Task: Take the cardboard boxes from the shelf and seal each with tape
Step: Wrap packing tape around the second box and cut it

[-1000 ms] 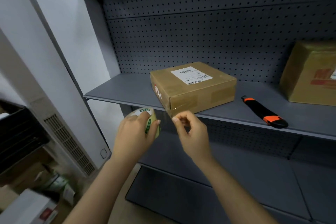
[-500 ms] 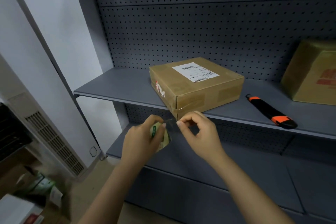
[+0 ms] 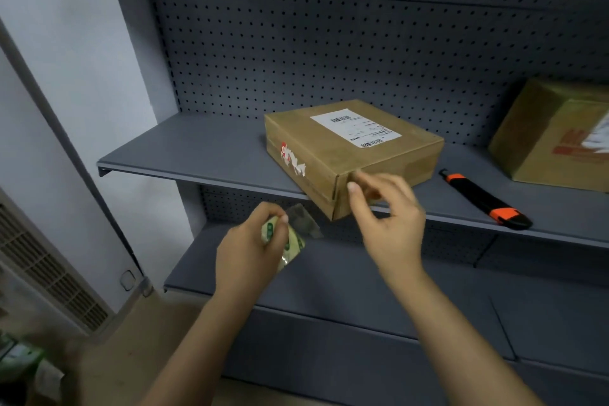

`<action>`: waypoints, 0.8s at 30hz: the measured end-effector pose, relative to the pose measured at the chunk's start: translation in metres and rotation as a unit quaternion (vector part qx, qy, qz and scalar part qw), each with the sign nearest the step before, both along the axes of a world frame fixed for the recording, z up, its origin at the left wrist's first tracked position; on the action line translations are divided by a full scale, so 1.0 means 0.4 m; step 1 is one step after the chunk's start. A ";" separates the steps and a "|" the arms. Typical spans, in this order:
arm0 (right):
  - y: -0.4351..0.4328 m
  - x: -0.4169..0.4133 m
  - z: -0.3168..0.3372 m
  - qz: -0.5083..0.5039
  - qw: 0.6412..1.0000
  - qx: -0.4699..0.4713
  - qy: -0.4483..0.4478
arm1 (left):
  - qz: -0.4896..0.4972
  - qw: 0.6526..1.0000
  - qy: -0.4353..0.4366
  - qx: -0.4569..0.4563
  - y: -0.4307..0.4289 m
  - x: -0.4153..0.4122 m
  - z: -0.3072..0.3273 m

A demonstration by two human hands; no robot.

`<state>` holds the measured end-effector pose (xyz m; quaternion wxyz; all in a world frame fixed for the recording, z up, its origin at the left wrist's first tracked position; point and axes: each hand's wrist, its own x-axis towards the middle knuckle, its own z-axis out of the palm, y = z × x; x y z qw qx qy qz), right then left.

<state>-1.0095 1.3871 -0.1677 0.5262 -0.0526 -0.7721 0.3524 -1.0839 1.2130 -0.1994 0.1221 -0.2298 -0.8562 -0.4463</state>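
Observation:
A flat cardboard box (image 3: pixel 333 158) with a white shipping label lies on the grey shelf (image 3: pixel 197 155), its near corner hanging over the front edge. My left hand (image 3: pixel 247 250) grips a roll of clear tape (image 3: pixel 286 241) with green print, below that corner. A short loose end of tape sticks up from the roll. My right hand (image 3: pixel 389 221) is blurred in front of the box's near side, fingertips at the corner flap, and I see nothing in it. A second, taller cardboard box (image 3: pixel 560 135) stands on the same shelf at the far right.
A black and orange utility knife (image 3: pixel 487 204) lies on the shelf between the two boxes. A lower shelf (image 3: pixel 379 277) runs beneath my hands. A pegboard back panel (image 3: pixel 329 43) closes the rack. A white vented unit (image 3: pixel 49 273) stands at the left.
My right hand let go of the tape end and rose to the box's near corner. My left hand with the roll dropped slightly. The view moved closer to the shelf.

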 end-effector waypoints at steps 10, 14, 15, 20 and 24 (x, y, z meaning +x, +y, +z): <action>0.027 -0.069 0.000 -0.038 0.974 0.138 -0.177 | -0.036 0.998 -0.047 -0.003 -0.004 -0.017 -0.026; 0.030 -0.082 -0.003 -0.051 0.970 0.152 -0.183 | -0.044 0.998 -0.051 -0.007 -0.010 -0.031 -0.037; 0.031 -0.083 -0.005 -0.051 0.970 0.153 -0.184 | -0.047 0.998 -0.050 -0.009 -0.010 -0.033 -0.039; 0.041 -0.083 -0.014 -0.038 0.958 0.174 -0.224 | -0.061 0.997 -0.041 -0.009 -0.005 -0.045 -0.032; 0.026 -0.059 0.009 -0.013 0.966 0.131 -0.224 | -0.082 0.996 -0.019 0.001 -0.001 -0.051 -0.013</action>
